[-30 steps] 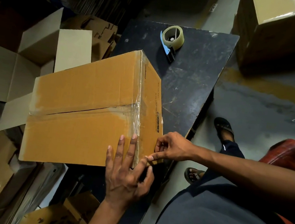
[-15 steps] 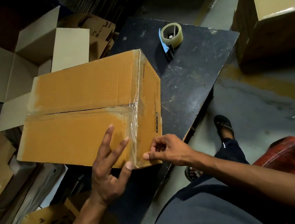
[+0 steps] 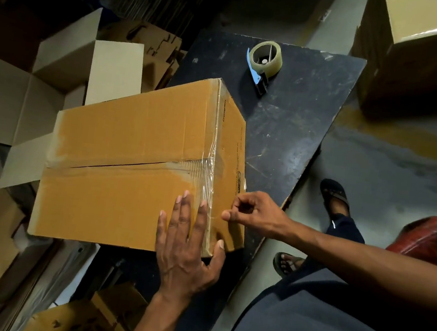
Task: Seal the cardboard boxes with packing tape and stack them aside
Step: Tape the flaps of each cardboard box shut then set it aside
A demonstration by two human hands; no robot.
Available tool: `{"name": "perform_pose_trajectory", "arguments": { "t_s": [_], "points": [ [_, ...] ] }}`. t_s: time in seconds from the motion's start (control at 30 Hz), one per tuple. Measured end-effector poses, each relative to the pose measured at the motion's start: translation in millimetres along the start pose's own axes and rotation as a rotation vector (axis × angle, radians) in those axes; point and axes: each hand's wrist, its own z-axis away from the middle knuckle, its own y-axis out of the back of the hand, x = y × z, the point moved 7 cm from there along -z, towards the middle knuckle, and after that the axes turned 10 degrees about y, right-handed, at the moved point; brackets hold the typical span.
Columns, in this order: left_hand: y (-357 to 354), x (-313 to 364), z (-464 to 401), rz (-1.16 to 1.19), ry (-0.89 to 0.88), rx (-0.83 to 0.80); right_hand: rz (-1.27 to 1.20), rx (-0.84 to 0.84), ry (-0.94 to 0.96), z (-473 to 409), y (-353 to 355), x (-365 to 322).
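Cardboard box (image 3: 130,160) sits on the dark surface (image 3: 294,125), centre seam mostly untaped. Your left hand (image 3: 185,246) lies flat, fingers straight; press the clear tape (image 3: 207,191) along the edge firmly. Your right hand (image 3: 254,215) has curled fingers, apparently pinching tape; keep it taut.

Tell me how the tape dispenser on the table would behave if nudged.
The tape dispenser lies on its side, roll facing up, so it probably slides rather than rolls. It looks small and light. The dark table seems scuffed, which may slow it.
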Motion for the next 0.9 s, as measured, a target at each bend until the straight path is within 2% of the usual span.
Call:
{"name": "perform_pose_trajectory", "arguments": {
  "t_s": [0.2, 0.3, 0.4, 0.5, 0.6, 0.77, 0.9],
  "points": [
    [1.9, 4.8, -0.3, -0.023, -0.021, -0.059, 0.027, 0.014, -0.027, -15.7, -4.4, -8.5],
    [11.4, 6.4, -3.9, 0.101, 0.0, -0.079, 0.049, 0.006, 0.006, -7.0, 7.6, -2.0],
    [27.4, -0.7, -20.4, 0.316, 0.09, -0.053, 0.223, 0.223, 0.077, 2.6, 24.8, -21.3],
    [29.6, -12.1, -46.0, 0.407, 0.225, 0.007, 0.323, 0.406, 0.218, -10.3, 15.4, -71.8],
    [16.8, -14.5, -57.7, 0.432, 0.262, -0.027, 0.347, 0.4, 0.324, -36.9, -21.0, -101.9],
    [-2.3, -8.6, -58.0, 0.362, 0.175, -0.177, 0.272, 0.416, 0.32, -46.7, -39.3, -79.8],
    [-4.5, -4.9, -59.8, 0.315, 0.177, -0.255, 0.344, 0.278, 0.259, -39.8, -37.8, -46.3]
  ]
}}
